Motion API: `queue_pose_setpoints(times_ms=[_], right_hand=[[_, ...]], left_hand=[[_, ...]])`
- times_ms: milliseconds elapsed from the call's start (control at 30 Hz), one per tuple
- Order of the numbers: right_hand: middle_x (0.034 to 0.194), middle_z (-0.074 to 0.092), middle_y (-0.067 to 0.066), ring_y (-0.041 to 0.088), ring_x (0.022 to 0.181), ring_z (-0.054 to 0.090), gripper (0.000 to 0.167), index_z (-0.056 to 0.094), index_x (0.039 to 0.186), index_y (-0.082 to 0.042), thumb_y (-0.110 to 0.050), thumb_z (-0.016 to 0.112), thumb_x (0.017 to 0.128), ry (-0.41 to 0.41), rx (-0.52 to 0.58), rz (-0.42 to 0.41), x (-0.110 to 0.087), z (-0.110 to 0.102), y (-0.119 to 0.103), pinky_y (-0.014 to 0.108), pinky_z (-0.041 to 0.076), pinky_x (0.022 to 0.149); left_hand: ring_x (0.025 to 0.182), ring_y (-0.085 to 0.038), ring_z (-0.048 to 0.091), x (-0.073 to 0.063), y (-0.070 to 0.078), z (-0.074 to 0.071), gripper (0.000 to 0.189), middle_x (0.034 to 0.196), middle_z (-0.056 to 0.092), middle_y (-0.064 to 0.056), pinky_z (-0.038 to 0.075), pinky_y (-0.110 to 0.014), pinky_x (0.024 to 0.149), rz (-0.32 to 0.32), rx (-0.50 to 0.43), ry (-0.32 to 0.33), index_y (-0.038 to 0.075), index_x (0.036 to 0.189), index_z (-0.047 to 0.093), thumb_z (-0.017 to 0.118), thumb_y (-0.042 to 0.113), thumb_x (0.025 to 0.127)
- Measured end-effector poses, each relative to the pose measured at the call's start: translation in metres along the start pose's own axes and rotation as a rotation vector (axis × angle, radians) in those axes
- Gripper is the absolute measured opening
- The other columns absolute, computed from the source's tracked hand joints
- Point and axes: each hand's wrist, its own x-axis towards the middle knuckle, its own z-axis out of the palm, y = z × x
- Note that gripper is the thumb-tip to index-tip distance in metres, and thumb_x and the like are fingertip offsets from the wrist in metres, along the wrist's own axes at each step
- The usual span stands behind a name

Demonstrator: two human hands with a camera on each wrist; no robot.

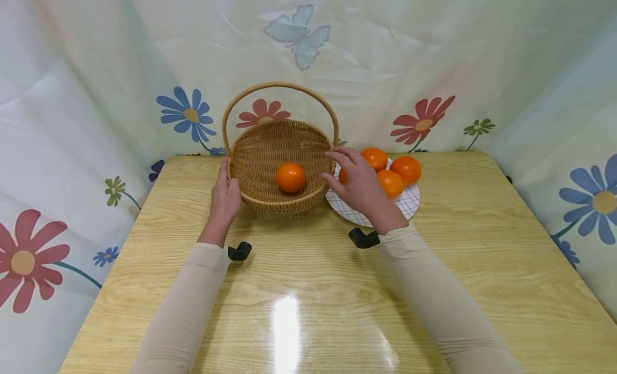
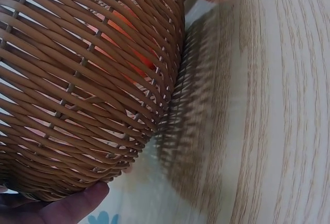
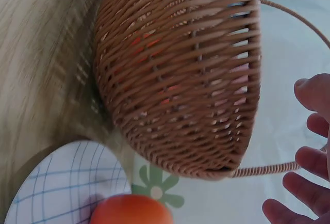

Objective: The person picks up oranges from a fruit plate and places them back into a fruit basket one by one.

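Observation:
A brown wicker basket [image 1: 255,143] with a tall arched handle tilts over the table's far side, its mouth facing me. Inside lies one round, glossy orange fruit [image 1: 291,177], which also shows through the weave in both wrist views. My left hand [image 1: 225,197] grips the basket's left rim; in the left wrist view a finger [image 2: 77,203] lies under the weave. At the right rim is my right hand [image 1: 359,184], fingers spread and loosely bent; the right wrist view shows these fingers [image 3: 311,190] apart from the basket wall, holding nothing.
Behind my right hand, a white plate [image 1: 409,202] with a blue grid pattern carries several more orange fruits [image 1: 406,170]. The wooden table [image 1: 308,256] ends at a flowered curtain [image 1: 366,84] behind the basket. Black wrist mounts [image 1: 363,238] sit at both cuffs.

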Motion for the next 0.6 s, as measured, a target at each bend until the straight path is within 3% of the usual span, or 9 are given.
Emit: queue_pose_setpoints(times_ms=[367,600], right_hand=[[0.131,0.054,0.016,0.034,0.121,0.051,0.046,0.058,0.130,-0.005,-0.024,0.069,0.090,0.001,-0.021,0.064,-0.014,-0.005,0.018,0.049,0.045,0.101],[0.137,0.050,0.020,0.038,0.126,0.047,0.045,0.056,0.132,-0.006,-0.022,0.066,0.091,-0.026,-0.027,0.158,-0.023,-0.009,0.028,0.054,0.043,0.102]], left_hand=[[0.143,-0.029,0.032,0.000,0.001,0.000,0.062,0.158,0.029,-0.013,0.027,-0.046,0.117,-0.015,0.011,-0.004,0.030,0.157,0.001,0.025,0.025,0.100],[0.144,-0.028,0.031,0.001,0.001,0.000,0.063,0.159,0.027,-0.012,0.027,-0.046,0.117,-0.014,0.013,0.004,0.028,0.157,0.002,0.027,0.025,0.099]])
